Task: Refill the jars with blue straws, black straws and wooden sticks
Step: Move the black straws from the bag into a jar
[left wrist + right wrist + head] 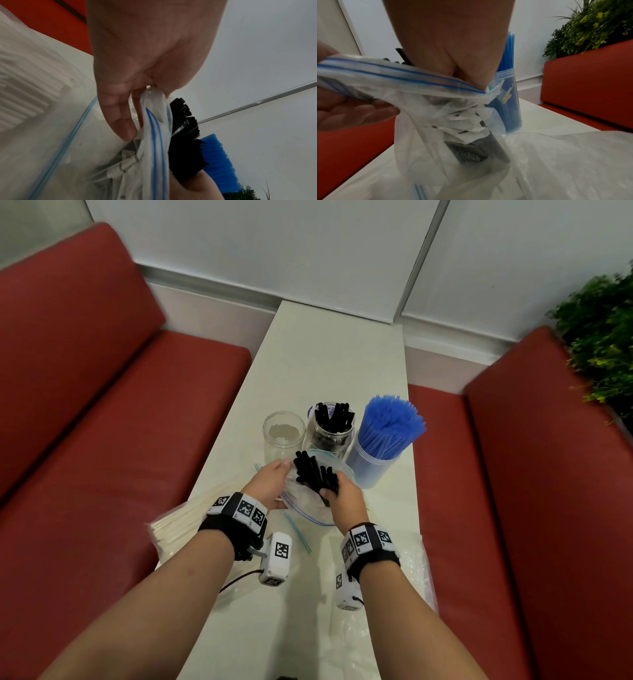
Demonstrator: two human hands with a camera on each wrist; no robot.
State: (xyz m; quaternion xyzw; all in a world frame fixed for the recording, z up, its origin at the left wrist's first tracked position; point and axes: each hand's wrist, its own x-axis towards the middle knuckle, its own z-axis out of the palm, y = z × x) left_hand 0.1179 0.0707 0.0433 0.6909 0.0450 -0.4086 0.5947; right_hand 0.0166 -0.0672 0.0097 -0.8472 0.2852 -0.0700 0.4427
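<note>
Nearest you, over the front of the counter (329, 364), your right hand (346, 501) was wrapped round a bunch of black straws (313, 474), half out of a zip bag (308, 508). Your left hand (270, 481) pinched the bag's mouth, holding it open. Wooden sticks (178, 525) lay packed at your left forearm, untouched.

Step in hand, by my read: black straws, mid-refill. Blue looked done, sticks not started. Next move called for lifting the bunch clear of the bag and standing it in the black straw jar (330, 429) just beyond, which already held some. You needed to keep the bunch tight so none snagged on the zip.

Behind the bag stood an empty jar (283, 436) on the left, likely for the sticks, and the blue straws (390, 426) upright in their container on the right.

Views: head view alone showed all three jars and the sticks pack. Left wrist view showed the fingers (123, 127) curled on the zip strip, which the head view hid. Right wrist view showed the straws' lower ends inside the bag, with crumpled film round them.
</note>
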